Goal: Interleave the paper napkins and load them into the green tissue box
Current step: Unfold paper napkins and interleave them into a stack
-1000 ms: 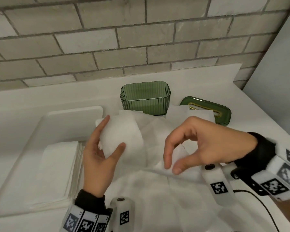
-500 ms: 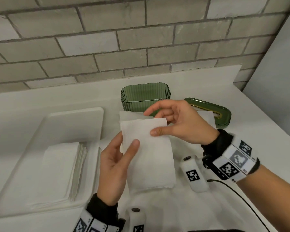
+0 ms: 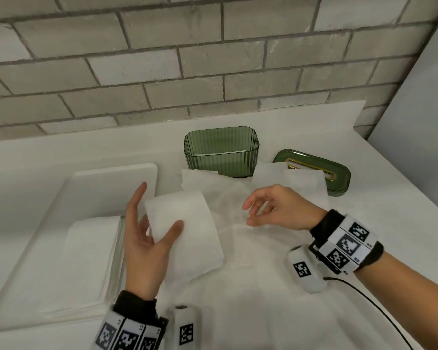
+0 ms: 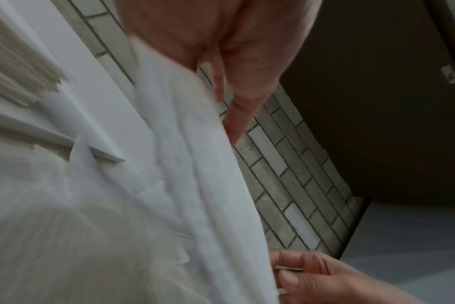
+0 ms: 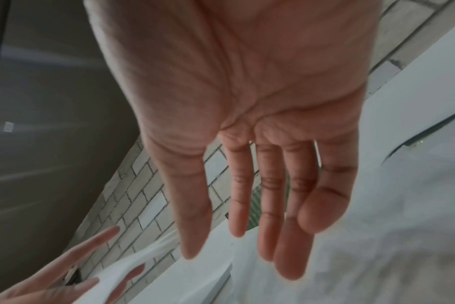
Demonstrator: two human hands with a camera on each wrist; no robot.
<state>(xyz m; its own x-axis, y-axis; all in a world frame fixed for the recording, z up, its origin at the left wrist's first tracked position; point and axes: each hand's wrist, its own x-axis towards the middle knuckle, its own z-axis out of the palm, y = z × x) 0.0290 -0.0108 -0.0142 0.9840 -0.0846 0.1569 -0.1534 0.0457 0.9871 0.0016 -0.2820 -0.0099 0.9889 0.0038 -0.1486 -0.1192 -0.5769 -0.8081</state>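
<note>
Holding one folded napkin (image 3: pixel 185 236) with the left hand (image 3: pixel 144 246), thumb pinching it, in front of the green box (image 3: pixel 221 154); right hand (image 3: pixel 278 210) is loose and empty. I'd tuck half under the spread napkins (image 3: pixel 235 203) nearer that box, edges square.

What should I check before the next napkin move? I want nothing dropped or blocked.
1. Left hand holds the folded napkin: ok, thumb pinches it.
2. Right hand free: ok, fingers loose, holding nothing.
3. Green tissue box open on top: ok.
4. Lid off, beside the box: ok, loose napkins partly cover it.
5. Napkin stack in the white tray: ok.
6. Interleaving correct: cannot tell.
</note>
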